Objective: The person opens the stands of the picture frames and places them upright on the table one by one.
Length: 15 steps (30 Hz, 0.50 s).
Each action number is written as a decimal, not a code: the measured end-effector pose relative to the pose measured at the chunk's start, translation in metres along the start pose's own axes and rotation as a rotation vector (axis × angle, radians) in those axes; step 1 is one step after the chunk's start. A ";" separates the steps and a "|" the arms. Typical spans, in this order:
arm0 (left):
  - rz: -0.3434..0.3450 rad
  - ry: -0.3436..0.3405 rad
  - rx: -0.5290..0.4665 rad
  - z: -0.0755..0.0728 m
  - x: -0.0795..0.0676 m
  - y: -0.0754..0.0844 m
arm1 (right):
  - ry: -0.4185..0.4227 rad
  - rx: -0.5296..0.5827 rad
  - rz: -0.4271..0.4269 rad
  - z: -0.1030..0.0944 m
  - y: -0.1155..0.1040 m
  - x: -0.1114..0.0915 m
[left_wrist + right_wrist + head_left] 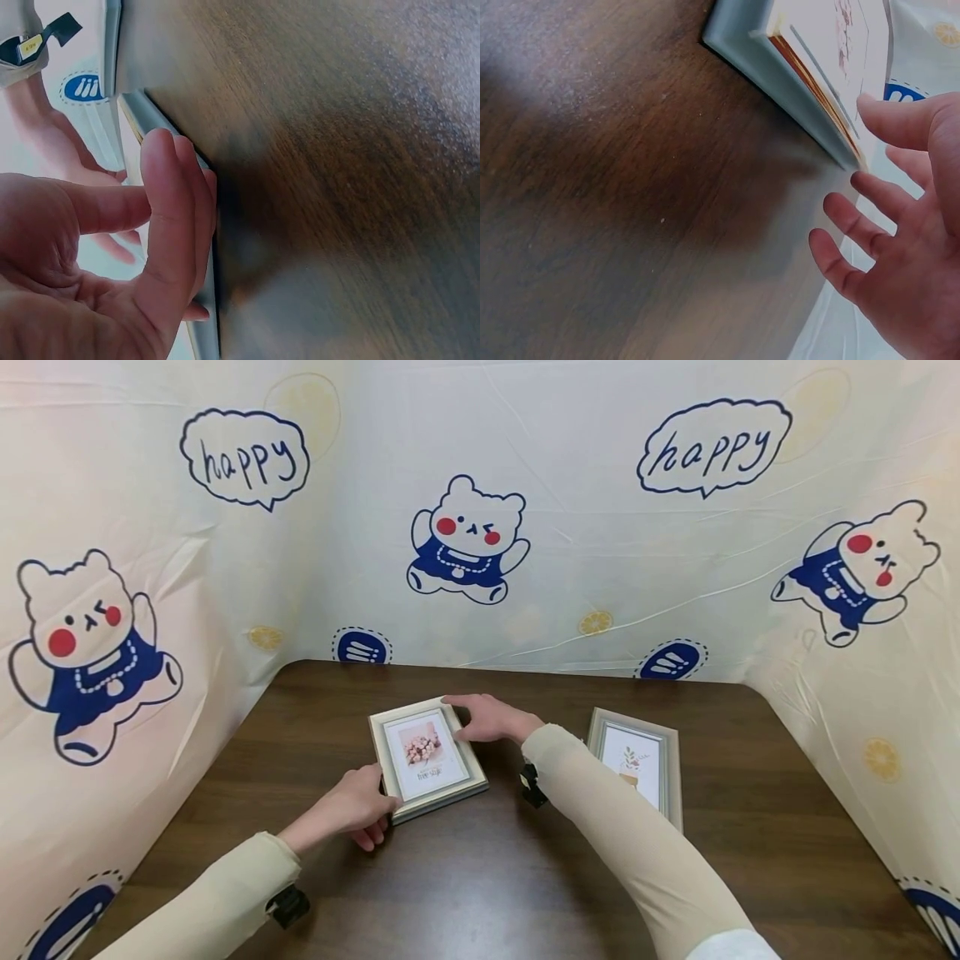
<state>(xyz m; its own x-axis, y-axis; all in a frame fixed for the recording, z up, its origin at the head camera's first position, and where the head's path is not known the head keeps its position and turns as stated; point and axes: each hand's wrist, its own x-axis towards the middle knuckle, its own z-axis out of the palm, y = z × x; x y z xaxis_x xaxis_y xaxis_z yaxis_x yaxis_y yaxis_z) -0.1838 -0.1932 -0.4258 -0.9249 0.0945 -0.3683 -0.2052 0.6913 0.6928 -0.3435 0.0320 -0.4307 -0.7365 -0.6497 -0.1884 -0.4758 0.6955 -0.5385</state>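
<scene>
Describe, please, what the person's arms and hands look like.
The left hand and right hand are bare. The left sleeve and right sleeve are long and cream. A small black device sits at each wrist; the right one bears a yellow label. White cloth shows at the right sleeve's upper end.

The fingers (857, 227) spread near the corner of a picture frame (757, 64); brown counter (630, 187) beyond them, pale cloth (922, 34) behind.
</scene>
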 end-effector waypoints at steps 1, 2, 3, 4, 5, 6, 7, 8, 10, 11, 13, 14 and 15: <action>0.000 -0.002 -0.002 0.000 0.000 0.000 | -0.001 0.004 0.005 0.000 0.000 0.000; 0.001 -0.003 -0.003 0.000 0.000 0.000 | -0.003 0.008 0.009 0.000 -0.001 0.001; 0.001 -0.004 -0.002 0.000 0.001 0.000 | -0.005 0.009 0.010 -0.001 -0.001 0.001; 0.002 -0.005 -0.002 0.000 0.001 0.001 | -0.006 0.006 0.009 -0.001 0.000 0.001; 0.002 -0.005 -0.001 0.001 0.001 0.001 | -0.007 0.004 0.008 -0.001 0.000 0.001; 0.002 -0.005 0.000 0.001 0.001 0.001 | -0.009 -0.002 0.009 -0.001 0.001 0.001; 0.001 -0.006 -0.002 0.001 0.001 0.001 | -0.011 -0.008 0.010 0.000 0.001 0.001; 0.000 -0.007 -0.002 0.001 0.001 0.001 | -0.013 -0.012 0.012 0.000 0.002 0.001; -0.002 -0.009 -0.005 0.001 0.001 0.002 | -0.019 -0.013 0.020 0.001 0.004 0.000; -0.003 -0.011 -0.007 0.001 0.001 0.002 | -0.023 -0.011 0.026 0.002 0.005 0.000; -0.005 -0.013 -0.012 0.001 0.001 0.002 | -0.029 -0.005 0.030 0.004 0.006 0.000; -0.005 -0.014 -0.013 0.002 0.000 0.002 | -0.032 -0.003 0.028 0.005 0.007 0.000; -0.005 -0.014 -0.017 0.002 0.000 0.002 | -0.034 -0.001 0.028 0.005 0.007 0.000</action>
<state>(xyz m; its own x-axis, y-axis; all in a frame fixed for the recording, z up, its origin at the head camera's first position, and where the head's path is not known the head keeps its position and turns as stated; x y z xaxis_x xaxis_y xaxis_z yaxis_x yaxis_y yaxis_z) -0.1840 -0.1903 -0.4256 -0.9193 0.1014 -0.3803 -0.2151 0.6798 0.7012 -0.3444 0.0354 -0.4386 -0.7325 -0.6403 -0.2311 -0.4560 0.7136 -0.5318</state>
